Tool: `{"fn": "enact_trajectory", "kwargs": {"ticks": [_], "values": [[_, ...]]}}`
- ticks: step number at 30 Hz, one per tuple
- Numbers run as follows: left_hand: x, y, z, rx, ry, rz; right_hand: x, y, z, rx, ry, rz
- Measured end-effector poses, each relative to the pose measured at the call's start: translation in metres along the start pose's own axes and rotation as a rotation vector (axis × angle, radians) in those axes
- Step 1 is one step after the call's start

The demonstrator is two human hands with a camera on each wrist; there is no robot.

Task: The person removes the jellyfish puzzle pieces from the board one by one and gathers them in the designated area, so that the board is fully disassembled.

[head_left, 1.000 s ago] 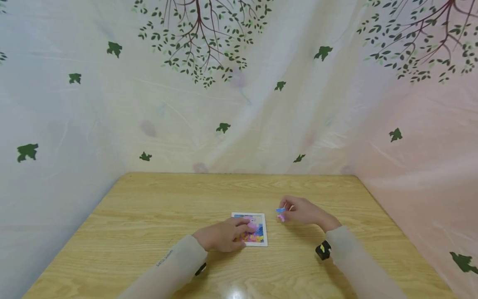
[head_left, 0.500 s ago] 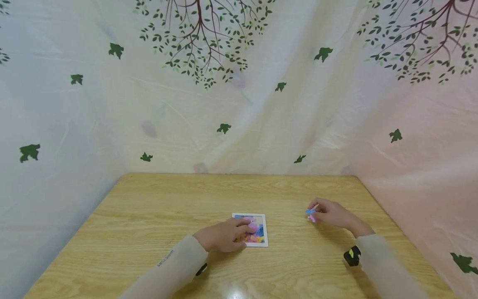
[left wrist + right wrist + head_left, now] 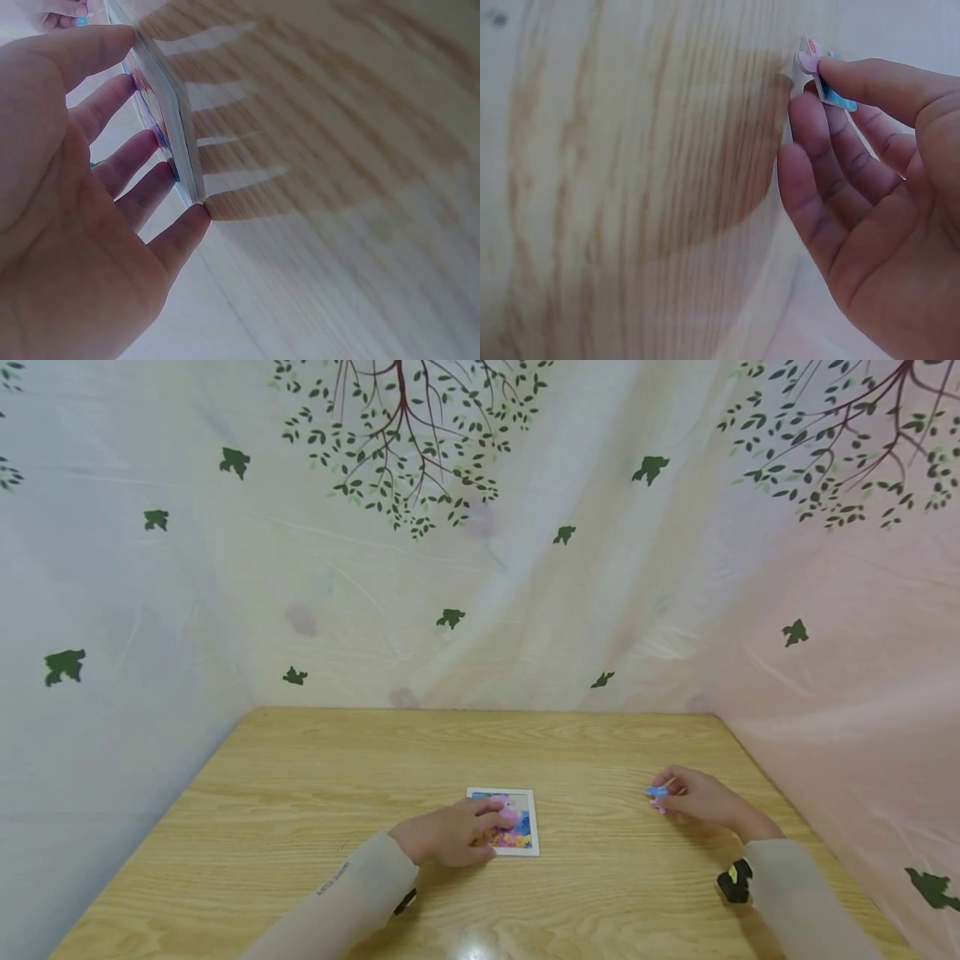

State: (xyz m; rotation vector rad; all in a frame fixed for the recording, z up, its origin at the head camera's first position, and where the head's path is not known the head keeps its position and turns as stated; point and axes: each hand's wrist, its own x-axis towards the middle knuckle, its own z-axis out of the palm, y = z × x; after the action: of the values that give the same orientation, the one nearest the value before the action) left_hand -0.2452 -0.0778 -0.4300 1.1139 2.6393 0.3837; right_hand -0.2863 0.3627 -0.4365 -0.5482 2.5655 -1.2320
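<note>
the puzzle piece (image 3: 656, 792) sits at the fingertips of the right hand (image 3: 697, 797), pinched between thumb and fingers, well apart from the puzzle board (image 3: 533, 827). it is small and thin, pink and blue, with a knobbed outline; whether it touches the wood below those fingers i cannot tell. the board lies flat under the left hand (image 3: 450, 835), whose fingers are straight and spread, resting on it without grasping.

as for progress, the picture in the board looks largely made up: pink, blue and yellow areas show beside and beyond the left fingers. a pale patch (image 3: 520, 800) just past those fingertips, toward the far right corner, seems to be a gap, so i judge that at least the pinched piece is out of its place. what lies under the fingers is hidden, so a full count is not possible.

the board is a thin, nearly square slab with a smooth white border. beneath both hands runs a table (image 3: 360, 752) with yellowish wood grain and a slight sheen, throwing back a bright spot of light. beyond the fingers hangs a creased, glossy sheet (image 3: 375, 610), printed with dark branches and green leaf shapes.
</note>
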Motion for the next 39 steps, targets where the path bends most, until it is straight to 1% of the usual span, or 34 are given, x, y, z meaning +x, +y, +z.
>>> {"fn": "enact_trajectory", "kwargs": {"ticks": [4, 10, 17, 20, 24, 29, 31, 35, 37, 39], "values": [[0.0, -0.001, 0.0, -0.003, 0.0, -0.004, -0.001, 0.001, -0.001, -0.036, 0.017, 0.007], [0.001, -0.003, 0.002, -0.011, -0.003, -0.011, 0.001, 0.005, 0.0, -0.097, 0.046, 0.078], [0.002, -0.002, 0.004, 0.014, -0.013, -0.024, 0.001, 0.005, 0.0, -0.123, 0.045, 0.08], [0.001, -0.001, 0.004, 0.034, -0.023, -0.028, 0.001, 0.006, 0.0, -0.113, 0.044, 0.084], [-0.001, 0.001, 0.003, 0.077, -0.018, -0.011, 0.002, 0.005, 0.0, -0.116, 0.041, 0.062], [-0.003, 0.003, 0.004, 0.139, 0.014, 0.021, 0.007, -0.004, 0.001, -0.144, 0.04, -0.031], [-0.003, 0.004, 0.005, 0.16, 0.024, 0.026, 0.01, -0.01, 0.003, -0.136, 0.036, -0.066], [-0.003, 0.005, 0.006, 0.206, 0.043, 0.035, 0.019, -0.019, 0.011, -0.108, 0.027, -0.065], [-0.003, 0.006, 0.006, 0.225, 0.054, 0.044, 0.025, -0.023, 0.016, -0.127, 0.028, -0.05], [-0.002, 0.006, 0.006, 0.236, 0.065, 0.054, 0.031, -0.025, 0.022, -0.171, 0.03, -0.054]]}}
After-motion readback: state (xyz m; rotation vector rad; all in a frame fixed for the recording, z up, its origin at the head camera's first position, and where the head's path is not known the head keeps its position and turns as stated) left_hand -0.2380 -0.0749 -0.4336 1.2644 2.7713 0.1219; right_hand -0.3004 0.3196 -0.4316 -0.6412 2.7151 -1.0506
